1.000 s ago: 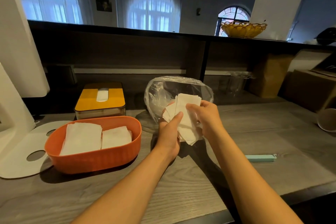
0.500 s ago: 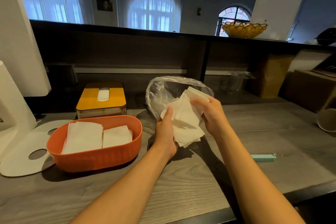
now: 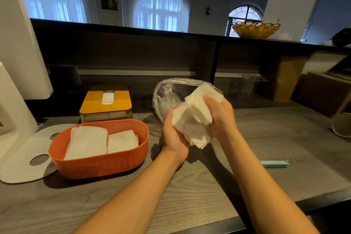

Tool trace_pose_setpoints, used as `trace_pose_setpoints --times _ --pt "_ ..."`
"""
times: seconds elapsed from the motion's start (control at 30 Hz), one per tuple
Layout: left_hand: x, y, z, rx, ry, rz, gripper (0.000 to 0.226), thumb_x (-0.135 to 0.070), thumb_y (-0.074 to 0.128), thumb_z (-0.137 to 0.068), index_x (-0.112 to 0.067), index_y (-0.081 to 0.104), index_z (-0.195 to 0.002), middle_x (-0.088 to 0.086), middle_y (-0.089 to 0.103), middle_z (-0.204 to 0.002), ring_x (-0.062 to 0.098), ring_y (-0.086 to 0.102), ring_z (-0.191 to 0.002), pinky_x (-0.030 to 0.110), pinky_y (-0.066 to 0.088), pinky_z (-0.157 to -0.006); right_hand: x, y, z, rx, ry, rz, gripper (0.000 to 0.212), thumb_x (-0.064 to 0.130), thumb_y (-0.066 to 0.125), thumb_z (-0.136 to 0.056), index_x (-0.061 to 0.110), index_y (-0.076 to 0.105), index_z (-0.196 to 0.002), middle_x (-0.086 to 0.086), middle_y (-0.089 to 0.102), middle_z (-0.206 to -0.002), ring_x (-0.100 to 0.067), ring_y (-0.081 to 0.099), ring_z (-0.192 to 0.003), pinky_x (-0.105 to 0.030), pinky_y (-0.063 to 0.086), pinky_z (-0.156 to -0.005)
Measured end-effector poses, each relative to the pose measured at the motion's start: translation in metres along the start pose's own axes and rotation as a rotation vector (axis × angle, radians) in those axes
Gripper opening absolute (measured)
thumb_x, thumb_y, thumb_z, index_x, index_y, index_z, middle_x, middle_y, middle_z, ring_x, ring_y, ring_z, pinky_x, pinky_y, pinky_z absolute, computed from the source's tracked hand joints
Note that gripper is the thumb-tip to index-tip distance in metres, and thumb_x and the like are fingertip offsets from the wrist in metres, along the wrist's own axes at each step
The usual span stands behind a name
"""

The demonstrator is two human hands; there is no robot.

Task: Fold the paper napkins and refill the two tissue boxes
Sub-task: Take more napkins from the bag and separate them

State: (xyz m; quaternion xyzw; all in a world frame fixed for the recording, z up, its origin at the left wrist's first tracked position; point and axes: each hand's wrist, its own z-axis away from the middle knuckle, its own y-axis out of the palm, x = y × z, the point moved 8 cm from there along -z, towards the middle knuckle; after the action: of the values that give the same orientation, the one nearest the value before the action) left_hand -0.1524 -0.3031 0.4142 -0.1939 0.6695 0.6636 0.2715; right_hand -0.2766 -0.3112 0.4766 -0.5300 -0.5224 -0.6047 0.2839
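Observation:
A loose stack of white paper napkins (image 3: 191, 119) is held above the wooden counter between both hands. My left hand (image 3: 173, 138) grips its lower left side from beneath. My right hand (image 3: 221, 116) curls over its upper right part, bending the sheets. An open orange tissue box (image 3: 98, 163) at the left holds two piles of folded napkins (image 3: 87, 141). Behind it stands a box with a yellow lid (image 3: 106, 100), a white napkin showing in its slot.
A clear plastic bag (image 3: 165, 97) lies just behind my hands. A white oval lid with holes (image 3: 20, 159) lies left of the orange box, beside a large white appliance (image 3: 17, 43). A pale green clip (image 3: 274, 163) and a paper cup (image 3: 342, 124) are at the right.
The napkin stack has tilted and shifted right as my right hand moved up over its top. My left hand slid lower beneath it.

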Motion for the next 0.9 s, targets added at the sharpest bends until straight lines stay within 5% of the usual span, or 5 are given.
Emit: trace_pose_setpoints --times 0.13,0.27,0.53,0.67,0.9 --pt "-0.005 0.009 0.006 0.055 0.049 -0.121 0.029 -0.032 0.047 -0.103 -0.024 0.064 -0.126 0.006 0.074 -0.112 0.024 0.069 -0.105 0.045 0.053 -0.094 -0.018 0.006 0.003 -0.022 0.006 0.175 0.027 0.011 0.063 -0.095 0.012 0.058 -0.121 -0.011 0.069 -0.112 -0.024 0.068 -0.099 -0.043 0.059 -0.084" --pt "-0.007 0.004 0.003 -0.007 0.134 -0.277 0.039 -0.008 0.055 -0.101 -0.034 0.059 -0.129 0.004 0.068 -0.126 0.023 0.066 -0.113 0.039 0.059 -0.084 -0.023 0.008 0.002 -0.024 0.029 0.168 0.017 0.018 0.059 -0.098 0.023 0.052 -0.113 -0.001 0.066 -0.100 -0.017 0.065 -0.091 -0.037 0.057 -0.074" --pt "-0.028 0.004 0.003 0.013 0.198 -0.279 0.047 -0.007 0.058 -0.099 -0.043 0.058 -0.128 0.002 0.065 -0.127 0.026 0.066 -0.111 0.048 0.060 -0.086 -0.017 0.009 -0.001 0.249 0.182 0.287 0.031 0.021 0.072 -0.088 0.015 0.056 -0.115 -0.007 0.067 -0.107 -0.025 0.068 -0.097 -0.039 0.058 -0.088" --pt "-0.017 0.002 0.004 0.045 0.064 -0.181 0.051 -0.007 0.065 -0.093 -0.020 0.051 -0.140 0.013 0.068 -0.125 0.032 0.069 -0.110 0.048 0.060 -0.086 -0.013 0.002 -0.004 0.181 0.118 0.233 0.020 0.015 0.073 -0.088 0.018 0.057 -0.099 -0.007 0.068 -0.102 -0.024 0.070 -0.092 -0.041 0.060 -0.083" --pt "-0.006 0.002 0.002 0.075 -0.069 -0.164 0.031 -0.005 0.061 -0.096 -0.018 0.061 -0.123 0.008 0.075 -0.109 0.028 0.072 -0.103 0.039 0.061 -0.079 -0.005 -0.011 -0.014 0.057 0.047 0.205 0.036 0.017 0.070 -0.090 0.017 0.050 -0.120 -0.001 0.061 -0.105 -0.022 0.065 -0.100 -0.029 0.058 -0.075"
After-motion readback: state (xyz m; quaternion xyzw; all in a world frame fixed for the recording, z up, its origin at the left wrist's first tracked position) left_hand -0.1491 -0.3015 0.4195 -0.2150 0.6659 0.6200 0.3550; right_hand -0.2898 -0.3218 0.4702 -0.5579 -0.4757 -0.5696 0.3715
